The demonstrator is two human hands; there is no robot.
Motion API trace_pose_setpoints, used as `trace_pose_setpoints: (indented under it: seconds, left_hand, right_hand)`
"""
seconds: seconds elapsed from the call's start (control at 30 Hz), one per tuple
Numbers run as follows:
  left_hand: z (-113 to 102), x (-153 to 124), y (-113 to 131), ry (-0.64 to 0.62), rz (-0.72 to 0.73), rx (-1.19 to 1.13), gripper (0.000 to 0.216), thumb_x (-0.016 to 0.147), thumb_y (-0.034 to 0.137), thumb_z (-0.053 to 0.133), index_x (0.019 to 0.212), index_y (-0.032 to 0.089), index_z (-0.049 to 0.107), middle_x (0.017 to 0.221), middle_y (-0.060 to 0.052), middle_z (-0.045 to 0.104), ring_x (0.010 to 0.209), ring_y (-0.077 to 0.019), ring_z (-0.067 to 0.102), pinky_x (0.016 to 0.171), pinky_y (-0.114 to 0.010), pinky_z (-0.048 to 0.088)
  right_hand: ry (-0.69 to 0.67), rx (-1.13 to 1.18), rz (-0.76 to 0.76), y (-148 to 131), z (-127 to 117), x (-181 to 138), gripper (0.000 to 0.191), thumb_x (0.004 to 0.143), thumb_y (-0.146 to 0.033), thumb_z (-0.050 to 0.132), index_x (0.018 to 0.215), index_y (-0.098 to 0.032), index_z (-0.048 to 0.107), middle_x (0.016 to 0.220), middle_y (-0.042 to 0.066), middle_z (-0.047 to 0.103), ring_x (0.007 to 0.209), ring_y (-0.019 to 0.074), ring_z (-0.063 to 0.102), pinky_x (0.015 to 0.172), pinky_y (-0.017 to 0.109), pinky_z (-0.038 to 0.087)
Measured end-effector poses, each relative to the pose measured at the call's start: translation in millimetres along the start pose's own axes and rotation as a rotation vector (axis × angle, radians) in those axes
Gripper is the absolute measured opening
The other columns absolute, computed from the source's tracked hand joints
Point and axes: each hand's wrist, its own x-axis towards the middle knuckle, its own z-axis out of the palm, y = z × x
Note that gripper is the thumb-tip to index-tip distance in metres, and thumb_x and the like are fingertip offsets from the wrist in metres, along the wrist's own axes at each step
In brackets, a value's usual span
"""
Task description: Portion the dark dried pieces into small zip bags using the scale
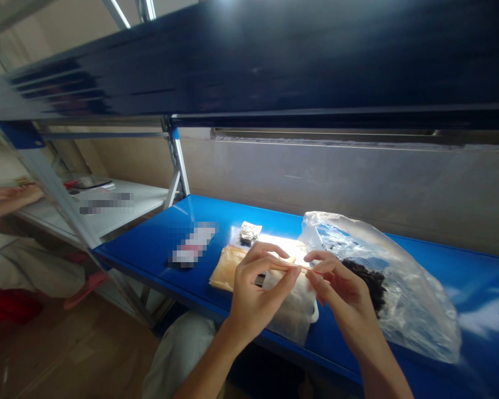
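Note:
My left hand point(260, 285) and my right hand point(343, 282) meet above the blue table, fingers pinched. Between their fingertips runs a thin tan strip point(296, 267), held at both ends; its exact kind cannot be made out. Left of my left hand lies a stack of tan, paper-like sheets point(224, 269). A small crumpled silvery packet point(250, 233) sits behind it. Below my hands, a whitish translucent sheet point(293, 316) hangs over the table's front edge, partly covering a white tray point(315, 316). Beside my right hand, dark shredded-looking material point(363, 277) shows at a clear plastic bag point(419, 310).
A blurred-out flat item point(195, 244) lies on the blue table point(149, 235) at left. A dark blue shelf point(249, 66) spans overhead, with a metal post point(178, 160) at the table's back. Another person's arm point(12, 197) reaches over a white table point(120, 216) at far left.

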Motion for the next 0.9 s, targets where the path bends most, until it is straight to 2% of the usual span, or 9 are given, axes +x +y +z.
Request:
trace_pose_setpoints:
  seconds: [0.23, 0.43, 0.67, 0.9]
  left_hand:
    - [1, -1, 2, -0.032, -0.081, -0.074, 0.010, 0.079, 0.013, 0.065, 0.070, 0.017, 0.063, 0.084, -0.004, 0.064, 0.084, -0.0155, 0.062, 0.075, -0.028, 0.051]
    - [3, 0, 4, -0.032, -0.087, -0.036, 0.009, 0.079, 0.020, 0.067, 0.071, 0.018, 0.066, 0.081, -0.004, 0.065, 0.080, -0.0160, 0.063, 0.073, -0.029, 0.053]
    - [4, -2, 1, 0.028, -0.083, -0.043, 0.004, 0.075, 0.023, 0.074, 0.072, 0.020, 0.075, 0.083, -0.005, 0.069, 0.084, -0.0177, 0.065, 0.073, -0.029, 0.055]
    - [3, -2, 5, 0.004, -0.152, -0.072, 0.005, 0.074, 0.022, 0.075, 0.070, 0.020, 0.074, 0.087, -0.006, 0.070, 0.088, -0.0184, 0.065, 0.077, -0.029, 0.054]
  right_hand:
    - [-0.014, -0.015, 0.008, -3, 1, 0, 0.023, 0.083, -0.032, 0.064, 0.064, -0.020, 0.060, 0.091, 0.003, 0.061, 0.063, 0.0106, 0.054, 0.045, 0.017, 0.040]
    - [0.005, -0.021, 0.017, -4, 0, -1, 0.021, 0.084, -0.036, 0.062, 0.070, -0.021, 0.066, 0.093, 0.006, 0.063, 0.066, 0.0132, 0.056, 0.047, 0.020, 0.044]
    - [0.150, 0.112, 0.034, -5, 8, -6, 0.016, 0.077, -0.034, 0.071, 0.068, -0.022, 0.068, 0.093, 0.005, 0.060, 0.067, 0.0130, 0.054, 0.047, 0.021, 0.041]
    - [0.095, 0.067, 0.022, -6, 7, -6, 0.019, 0.080, -0.038, 0.068, 0.072, -0.021, 0.067, 0.094, 0.006, 0.059, 0.065, 0.0123, 0.053, 0.046, 0.021, 0.042]
